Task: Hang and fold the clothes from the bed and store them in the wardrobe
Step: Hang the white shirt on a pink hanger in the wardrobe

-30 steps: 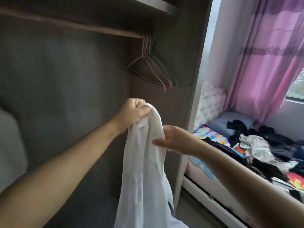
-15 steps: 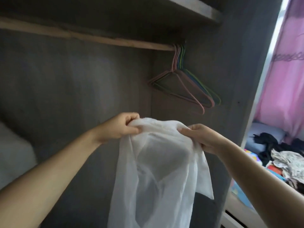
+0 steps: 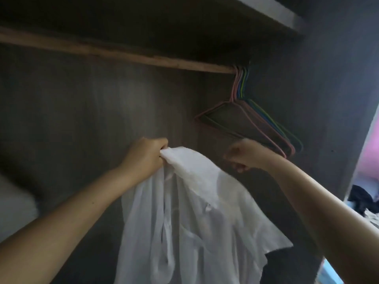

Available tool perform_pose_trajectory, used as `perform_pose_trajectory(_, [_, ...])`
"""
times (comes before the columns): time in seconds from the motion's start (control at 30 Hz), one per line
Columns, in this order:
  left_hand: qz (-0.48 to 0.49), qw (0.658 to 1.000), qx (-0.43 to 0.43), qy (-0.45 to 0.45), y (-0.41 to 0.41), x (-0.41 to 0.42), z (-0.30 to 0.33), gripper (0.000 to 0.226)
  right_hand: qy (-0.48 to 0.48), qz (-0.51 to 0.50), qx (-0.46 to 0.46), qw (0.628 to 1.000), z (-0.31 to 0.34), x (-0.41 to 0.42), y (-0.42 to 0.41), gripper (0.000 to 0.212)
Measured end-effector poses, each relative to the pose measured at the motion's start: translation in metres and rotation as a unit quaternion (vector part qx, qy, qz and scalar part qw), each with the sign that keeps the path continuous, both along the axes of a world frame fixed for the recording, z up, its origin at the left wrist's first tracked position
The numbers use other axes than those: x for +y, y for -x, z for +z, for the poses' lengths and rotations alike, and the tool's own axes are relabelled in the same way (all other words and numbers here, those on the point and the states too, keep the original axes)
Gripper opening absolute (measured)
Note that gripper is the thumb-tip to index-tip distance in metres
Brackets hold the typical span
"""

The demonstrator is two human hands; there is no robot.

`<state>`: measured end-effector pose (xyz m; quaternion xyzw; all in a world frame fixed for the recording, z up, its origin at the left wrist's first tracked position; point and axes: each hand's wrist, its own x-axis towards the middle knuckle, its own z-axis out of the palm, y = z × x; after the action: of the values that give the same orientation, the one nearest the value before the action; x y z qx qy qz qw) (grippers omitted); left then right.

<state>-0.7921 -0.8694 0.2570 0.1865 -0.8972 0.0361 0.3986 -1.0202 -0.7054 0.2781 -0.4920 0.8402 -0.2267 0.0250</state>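
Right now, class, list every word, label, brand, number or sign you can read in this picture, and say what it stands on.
None can be read.
White shirt, gripped by the left hand: no print or tag legible.
Hangers on the wooden rail: no markings visible.
Wardrobe back panel: plain.
Clothes at the right edge: too blurred to tell.

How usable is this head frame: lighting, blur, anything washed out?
Head view: the wardrobe interior is dim and murky; the right hand is motion-blurred, so its grip is unreadable; the left hand gripping the white shirt is sharper; the hangers are soft but legible; the pink curtain glows brightly.
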Motion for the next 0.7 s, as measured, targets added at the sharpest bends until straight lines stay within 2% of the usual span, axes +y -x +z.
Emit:
perform_pose_trajectory(0.07, [-0.020,1.000,-0.014,-0.019,0.005,-0.002,0.006,0.042,0.194,-0.065,0.125,0.971,0.018,-0.008,0.020,0.020])
perform_pose_trajectory(0.1, [-0.029,0.998,-0.029,-0.037,0.010,-0.003,0.009,0.043,0.228,-0.094,0.194,0.949,0.027,-0.013,0.031,0.027])
perform_pose_trajectory(0.17, [-0.040,0.994,-0.044,-0.087,0.019,-0.007,0.013,0.042,0.170,-0.139,0.258,0.941,0.040,-0.024,0.049,0.050])
perform_pose_trajectory(0.23, [-0.041,0.992,-0.038,-0.109,0.026,-0.009,0.013,0.042,0.072,-0.179,0.271,0.943,0.042,-0.036,0.062,0.062])
perform_pose_trajectory(0.3, [-0.024,0.994,-0.027,-0.107,0.030,-0.012,0.011,0.040,0.047,-0.208,0.274,0.938,0.039,-0.046,0.072,0.051])
perform_pose_trajectory(0.4, [0.038,0.995,-0.055,-0.079,0.031,-0.016,0.012,0.033,0.087,-0.200,0.266,0.939,0.038,-0.056,0.081,0.035])
perform_pose_trajectory(0.47, [0.092,0.984,-0.141,-0.061,0.031,-0.017,0.013,0.026,0.129,-0.172,0.260,0.941,0.039,-0.059,0.081,0.031])
perform_pose_trajectory(0.57, [0.089,0.949,-0.269,-0.137,0.028,-0.023,0.010,0.013,0.221,-0.140,0.247,0.933,0.037,-0.054,0.070,0.025])
perform_pose_trajectory(0.67, [0.065,0.948,-0.249,-0.188,0.028,-0.032,0.002,0.009,0.312,-0.088,0.193,0.926,0.009,-0.038,0.059,0.007])
perform_pose_trajectory(0.7, [0.068,0.950,-0.233,-0.196,0.029,-0.035,0.000,0.009,0.325,-0.074,0.152,0.931,-0.005,-0.031,0.055,0.007])
